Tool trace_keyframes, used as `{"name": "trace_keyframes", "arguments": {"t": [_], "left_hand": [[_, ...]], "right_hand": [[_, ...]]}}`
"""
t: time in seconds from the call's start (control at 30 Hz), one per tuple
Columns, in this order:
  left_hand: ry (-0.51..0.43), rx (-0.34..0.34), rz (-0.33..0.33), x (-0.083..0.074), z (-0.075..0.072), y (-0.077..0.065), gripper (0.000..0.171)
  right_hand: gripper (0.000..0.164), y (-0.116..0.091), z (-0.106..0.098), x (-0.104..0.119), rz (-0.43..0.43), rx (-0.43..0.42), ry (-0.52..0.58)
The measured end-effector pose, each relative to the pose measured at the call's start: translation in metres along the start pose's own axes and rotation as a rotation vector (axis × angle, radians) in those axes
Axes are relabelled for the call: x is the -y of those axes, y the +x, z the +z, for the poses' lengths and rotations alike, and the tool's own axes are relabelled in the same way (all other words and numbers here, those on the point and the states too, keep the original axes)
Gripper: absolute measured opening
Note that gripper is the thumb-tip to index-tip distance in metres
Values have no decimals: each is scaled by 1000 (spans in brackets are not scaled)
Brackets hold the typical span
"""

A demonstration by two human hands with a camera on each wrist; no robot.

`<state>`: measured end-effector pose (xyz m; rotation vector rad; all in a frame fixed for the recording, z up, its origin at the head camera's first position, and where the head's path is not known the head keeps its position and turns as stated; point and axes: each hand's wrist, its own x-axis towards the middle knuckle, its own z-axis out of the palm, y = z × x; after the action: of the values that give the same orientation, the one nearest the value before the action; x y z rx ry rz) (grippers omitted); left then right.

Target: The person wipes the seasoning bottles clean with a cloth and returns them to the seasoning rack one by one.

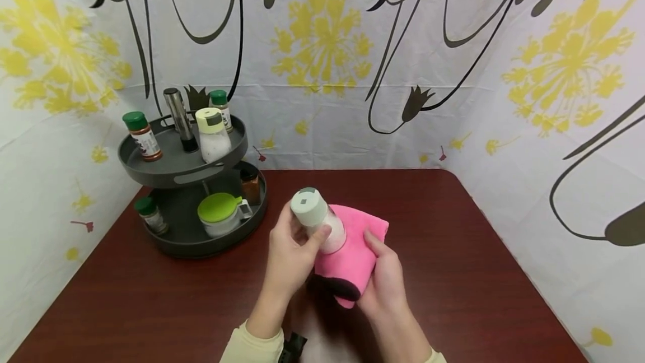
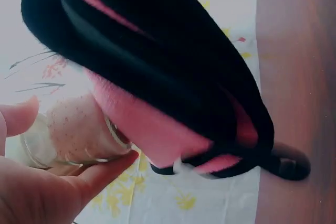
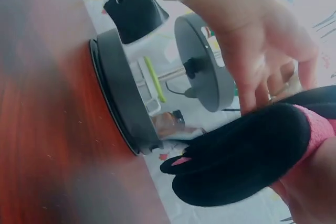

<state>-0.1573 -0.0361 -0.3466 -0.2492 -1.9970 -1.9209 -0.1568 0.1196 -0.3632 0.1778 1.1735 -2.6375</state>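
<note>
My left hand (image 1: 291, 254) grips a clear glass shaker jar (image 1: 333, 234) with a pale cap and white contents, tilted over the table. Against the jar's base lies a folded pink cloth (image 1: 355, 251) with a black side. My right hand (image 1: 387, 282) holds this cloth, thumb on its pink face and the other fingers hidden behind it. In the left wrist view, fingers and thumb curl round the jar (image 2: 79, 129), whose base end meets the cloth (image 2: 152, 124). The black folds of the cloth (image 3: 241, 156) hide most of the jar in the right wrist view.
To the left stands a two-tier dark grey rack (image 1: 201, 248). Its upper tier carries green-capped spice jars (image 1: 146, 142), a metal cylinder (image 1: 180, 119) and a pale-capped shaker (image 1: 214, 139). Below are a lime-lidded container (image 1: 220, 214) and further jars. Patterned fabric (image 1: 322, 128) backs the dark red table (image 1: 443, 296).
</note>
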Motion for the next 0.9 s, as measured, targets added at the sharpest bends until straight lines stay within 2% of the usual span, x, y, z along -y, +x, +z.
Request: {"name": "trace_keyframes", "arguments": {"t": [0.17, 0.27, 0.4, 0.53, 0.67, 0.77, 0.9], "left_hand": [[-41, 21, 40, -6, 5, 4, 65], [-22, -15, 67, -4, 6, 11, 62], [2, -65, 50, 4, -1, 18, 60], [-45, -33, 5, 6, -5, 16, 60], [-71, -15, 33, 2, 1, 14, 62], [-55, -56, 72, 5, 4, 17, 62], [-46, -113, 56, 12, -1, 21, 59]], "right_hand": [[46, 5, 4, 4, -14, 4, 11], [49, 5, 7, 1, 18, 11, 3], [43, 2, 4, 2, 51, -25, -46], [37, 9, 0, 11, 23, -57, -42], [40, 16, 4, 11, 3, -25, -21], [41, 15, 8, 5, 38, 12, -31], [33, 11, 3, 9, 113, 21, -82]]}}
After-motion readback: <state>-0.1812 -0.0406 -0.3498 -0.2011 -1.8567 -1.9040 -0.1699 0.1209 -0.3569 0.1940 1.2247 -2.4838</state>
